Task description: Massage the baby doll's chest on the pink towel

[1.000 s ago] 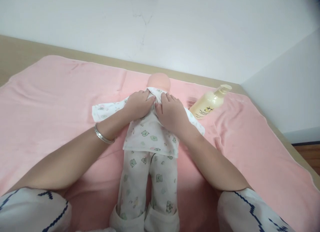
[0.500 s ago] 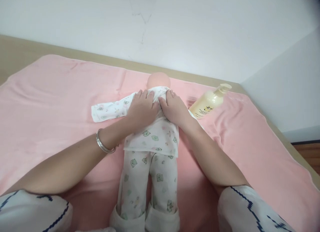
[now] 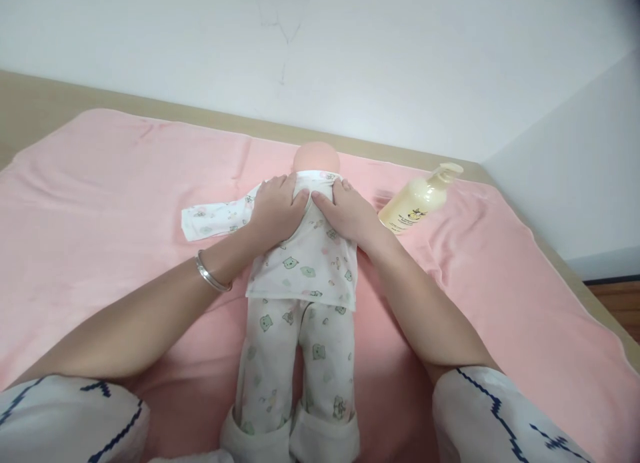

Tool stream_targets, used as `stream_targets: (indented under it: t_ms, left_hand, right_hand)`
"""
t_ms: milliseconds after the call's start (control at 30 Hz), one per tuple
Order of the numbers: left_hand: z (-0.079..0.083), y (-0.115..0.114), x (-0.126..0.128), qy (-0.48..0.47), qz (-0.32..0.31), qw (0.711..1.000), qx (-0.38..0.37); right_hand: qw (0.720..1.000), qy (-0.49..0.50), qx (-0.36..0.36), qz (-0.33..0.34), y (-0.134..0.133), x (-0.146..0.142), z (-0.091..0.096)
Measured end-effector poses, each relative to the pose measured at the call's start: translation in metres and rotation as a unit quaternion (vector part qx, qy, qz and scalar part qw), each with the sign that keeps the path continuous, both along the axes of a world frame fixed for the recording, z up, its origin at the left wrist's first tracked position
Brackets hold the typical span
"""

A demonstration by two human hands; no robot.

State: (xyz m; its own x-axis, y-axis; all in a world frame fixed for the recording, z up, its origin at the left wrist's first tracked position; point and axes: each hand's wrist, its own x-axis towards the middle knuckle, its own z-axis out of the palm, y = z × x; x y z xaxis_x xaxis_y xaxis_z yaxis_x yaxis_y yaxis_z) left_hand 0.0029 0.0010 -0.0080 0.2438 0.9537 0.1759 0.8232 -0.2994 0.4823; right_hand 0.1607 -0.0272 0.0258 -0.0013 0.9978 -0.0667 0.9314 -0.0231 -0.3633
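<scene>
Grip spread loosely: left hand [image 3: 277, 211] and right hand [image 3: 351, 215] rest on the shirt [image 3: 305, 271] of the doll [image 3: 317, 157].
Light, even pressure from both sides should smooth it without bunching.

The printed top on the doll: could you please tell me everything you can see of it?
The printed top is white, apparently soft cloth, with green animal faces and pink marks. It lies over the torso of the doll, its hem overlapping the trousers. One sleeve stretches out on the pink blanket; the other is largely hidden. The left hand and right hand rest on its upper part.
</scene>
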Motion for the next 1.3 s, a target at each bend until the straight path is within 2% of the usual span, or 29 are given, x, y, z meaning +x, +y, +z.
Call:
stream_targets:
  t_ms: [300, 400, 500, 600, 733, 833, 900, 967, 1067, 1167, 1300]
  left_hand:
    - [-0.007, 0.005, -0.001, -0.014, -0.003, 1.0, 0.011]
    - [0.001, -0.009, 0.001, 0.009, -0.011, 1.0, 0.013]
    - [0.014, -0.029, 0.003, 0.027, -0.054, 0.998, 0.008]
    - [0.024, -0.033, 0.002, 0.041, -0.084, 0.996, 0.005]
    - [0.024, -0.009, -0.005, 0.02, -0.076, 0.996, -0.036]
    - [0.019, 0.002, -0.008, 0.031, -0.052, 0.997, -0.044]
    - [0.016, -0.003, -0.007, 0.089, -0.069, 0.994, 0.002]
    - [0.014, -0.016, -0.004, 0.127, -0.079, 0.987, 0.052]
    - [0.016, -0.033, 0.001, 0.103, -0.067, 0.989, 0.076]
    - [0.022, -0.03, 0.001, 0.094, -0.094, 0.99, 0.048]
    - [0.029, -0.005, -0.006, 0.059, -0.06, 0.995, -0.055]
  right_hand:
    - [1.0, 0.006, 0.015, -0.004, 0.001, 0.0, -0.009]
    - [1.0, 0.018, 0.007, -0.001, 0.004, 0.006, -0.003]
    - [0.998, 0.041, -0.041, 0.01, 0.007, 0.015, 0.008]
    - [0.997, 0.031, -0.066, 0.014, 0.002, 0.013, 0.013]
    - [0.994, -0.087, 0.054, 0.037, -0.026, -0.013, 0.002]
    - [0.984, -0.118, 0.112, 0.07, -0.041, -0.026, -0.004]
    - [0.988, -0.089, 0.101, 0.075, -0.037, -0.024, -0.002]
    - [0.996, -0.045, 0.055, 0.056, -0.023, -0.015, 0.002]
    - [1.0, 0.001, 0.005, 0.01, 0.0, -0.002, 0.006]
    - [1.0, -0.017, 0.005, 0.009, 0.004, 0.002, 0.004]
    - [0.99, -0.106, 0.014, 0.091, -0.021, -0.004, 0.005]
